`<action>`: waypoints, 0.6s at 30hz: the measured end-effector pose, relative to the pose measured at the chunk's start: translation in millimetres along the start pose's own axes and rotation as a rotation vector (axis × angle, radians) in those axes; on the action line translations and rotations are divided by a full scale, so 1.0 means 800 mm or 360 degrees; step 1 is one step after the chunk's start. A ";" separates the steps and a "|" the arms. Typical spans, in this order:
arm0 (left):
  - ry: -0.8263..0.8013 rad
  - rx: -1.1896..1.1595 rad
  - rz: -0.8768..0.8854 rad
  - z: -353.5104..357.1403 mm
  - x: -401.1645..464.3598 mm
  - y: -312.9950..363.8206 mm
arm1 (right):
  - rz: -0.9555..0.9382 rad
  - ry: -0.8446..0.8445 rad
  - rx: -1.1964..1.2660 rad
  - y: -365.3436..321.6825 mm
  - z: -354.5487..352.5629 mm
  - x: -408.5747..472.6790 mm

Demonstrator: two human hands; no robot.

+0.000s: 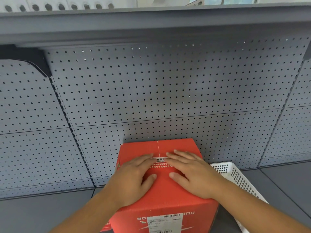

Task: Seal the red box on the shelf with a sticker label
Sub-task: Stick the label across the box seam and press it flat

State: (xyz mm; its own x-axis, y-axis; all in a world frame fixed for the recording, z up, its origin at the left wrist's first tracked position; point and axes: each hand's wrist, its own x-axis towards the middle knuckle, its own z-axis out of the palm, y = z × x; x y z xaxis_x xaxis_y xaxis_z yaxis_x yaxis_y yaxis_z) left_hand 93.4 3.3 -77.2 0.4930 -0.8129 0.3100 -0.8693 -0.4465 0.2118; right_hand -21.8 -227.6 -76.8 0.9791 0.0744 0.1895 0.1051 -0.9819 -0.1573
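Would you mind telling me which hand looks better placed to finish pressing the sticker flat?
Probably right: the right hand's fingertips lie on the sticker label over the red box's seam; the left hand only reaches its edge.

Basket (235,175) right of box (161,195)

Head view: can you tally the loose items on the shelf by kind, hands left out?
Red box: 1
Sticker label across the top seam: 1
Shipping label on the box's near side: 1
White perforated basket: 1
Total: 4
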 end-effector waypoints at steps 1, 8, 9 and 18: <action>-0.0107 0.0008 0.0000 0.001 0.005 0.005 | -0.0003 -0.0082 -0.0020 0.000 -0.001 0.002; -0.0283 0.0175 -0.0054 0.012 0.006 0.011 | 0.0078 -0.0073 -0.0011 0.001 0.007 0.006; -0.0242 0.0200 -0.0069 0.013 0.005 0.010 | 0.0092 -0.0041 -0.0010 0.001 0.008 0.005; 0.0005 0.0270 -0.0262 0.013 -0.004 0.017 | 0.0200 0.0141 -0.0051 -0.001 0.008 -0.001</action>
State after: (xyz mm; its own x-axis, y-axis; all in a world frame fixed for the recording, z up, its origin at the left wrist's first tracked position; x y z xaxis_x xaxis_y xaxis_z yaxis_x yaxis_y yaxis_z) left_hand 79.4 -4.3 -85.0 0.6285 -0.7229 0.2870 -0.7703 -0.6297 0.1008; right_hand -21.7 -225.7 -83.0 0.9648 -0.0636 0.2550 -0.0242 -0.9877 -0.1546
